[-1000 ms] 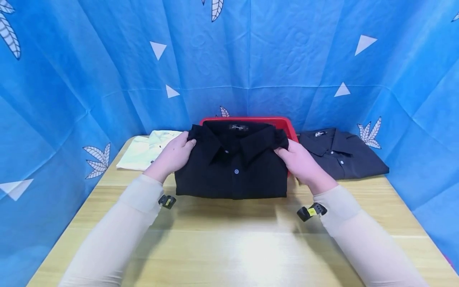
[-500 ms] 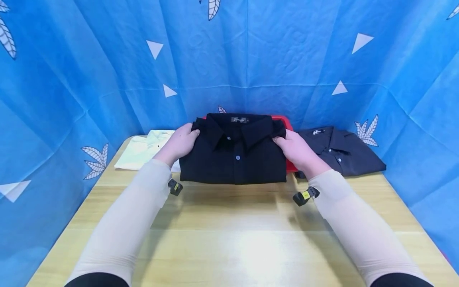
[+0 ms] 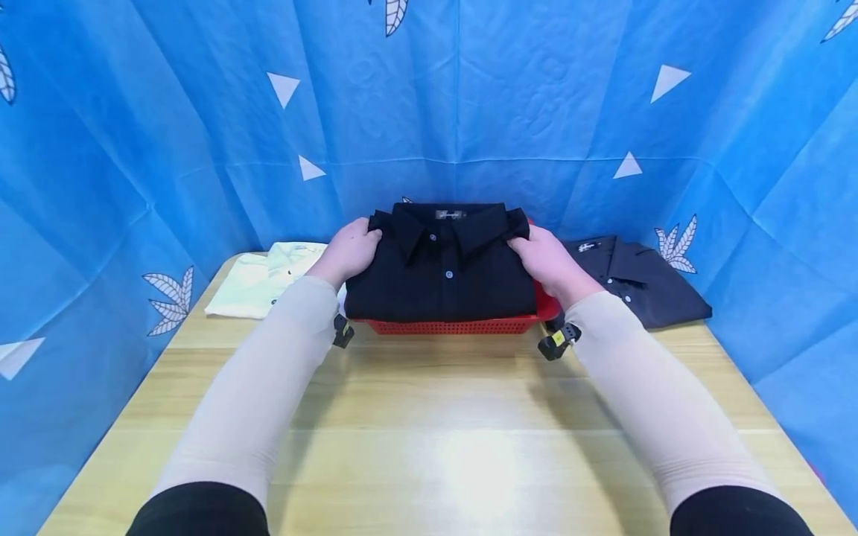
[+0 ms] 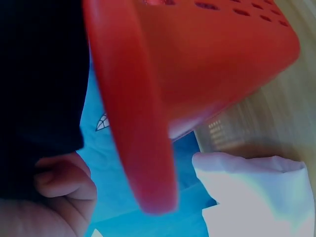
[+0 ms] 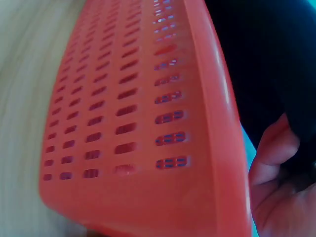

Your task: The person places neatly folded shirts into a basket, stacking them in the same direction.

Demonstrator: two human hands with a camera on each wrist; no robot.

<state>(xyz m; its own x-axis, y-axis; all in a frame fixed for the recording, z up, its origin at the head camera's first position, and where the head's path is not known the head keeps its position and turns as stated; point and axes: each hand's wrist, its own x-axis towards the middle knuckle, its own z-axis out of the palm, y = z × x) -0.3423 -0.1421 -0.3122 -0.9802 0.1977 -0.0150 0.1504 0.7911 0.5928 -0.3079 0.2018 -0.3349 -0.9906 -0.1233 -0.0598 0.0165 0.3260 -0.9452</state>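
Observation:
A folded black shirt (image 3: 439, 286), collar at the far side, spans between my two hands over a red perforated basket (image 3: 452, 327). My left hand (image 3: 351, 251) grips its left shoulder corner; my right hand (image 3: 546, 259) grips the right one. The shirt covers most of the basket's opening, and only the front wall and right rim show in the head view. In the left wrist view, curled fingers (image 4: 64, 180) hold the black cloth beside the basket's rim (image 4: 133, 108). The right wrist view has the thumb and fingers (image 5: 274, 148) on the cloth, just past the basket's perforated wall (image 5: 128, 113).
On the wooden table (image 3: 415, 417), a folded white shirt (image 3: 248, 286) lies left of the basket. To its right lies a folded dark grey shirt (image 3: 660, 286). A blue patterned curtain (image 3: 442, 97) hangs behind and along both sides.
Both hands have carried the black shirt away from me, farther over the basket. The basket's front wall, hidden before, now shows beneath the shirt's near edge.

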